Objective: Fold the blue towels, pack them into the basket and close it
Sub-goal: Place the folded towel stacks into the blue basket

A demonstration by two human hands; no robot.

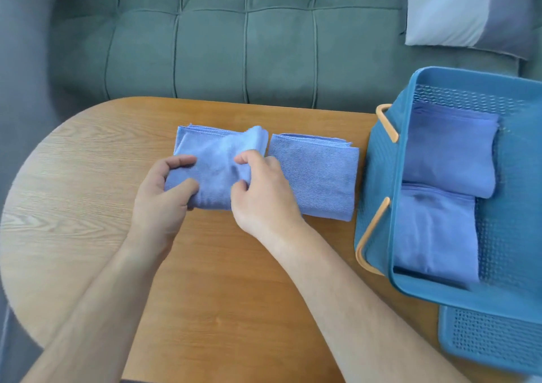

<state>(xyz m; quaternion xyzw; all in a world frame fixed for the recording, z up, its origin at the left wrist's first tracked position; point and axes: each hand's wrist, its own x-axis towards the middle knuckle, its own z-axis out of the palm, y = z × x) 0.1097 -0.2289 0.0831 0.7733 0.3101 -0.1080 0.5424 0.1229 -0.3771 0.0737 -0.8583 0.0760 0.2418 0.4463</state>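
Head view, looking down on a wooden table [88,206]. Landmark: open-topped blue perforated basket [378,183] at the table's right end, with tan handle bars [372,233] on its left wall.

Inside the basket: two folded blue towels, the far towel [451,150] at the far end and the near towel [434,236] at the near end, meeting along one edge, the far one slightly overlapping the near one.

Left of the basket, near its wall but apart from it: the third towel [316,177], folded to a neat rectangle and lying flat on the table.

Farther left of the basket, just beside that rectangle: the towel in work [214,153], partly folded, rumpled on the half toward the basket, far edge resting on the table.

Left hand [164,194], at the side of the towel in work away from the basket: fingers curled, thumb on top, cloth edge pinched between thumb and fingers.

Right hand [264,194], at the side toward the basket: thumb and curled fingers pinching a bunched fold of the same towel, with the back of the hand covering the third towel's near-left corner.

At the basket's near end, partly beneath it: a perforated blue panel [492,335]; whether it is the lid, cannot tell.

Beyond the basket: green tufted sofa [234,45], with a pale pillow [457,10] directly behind the basket.
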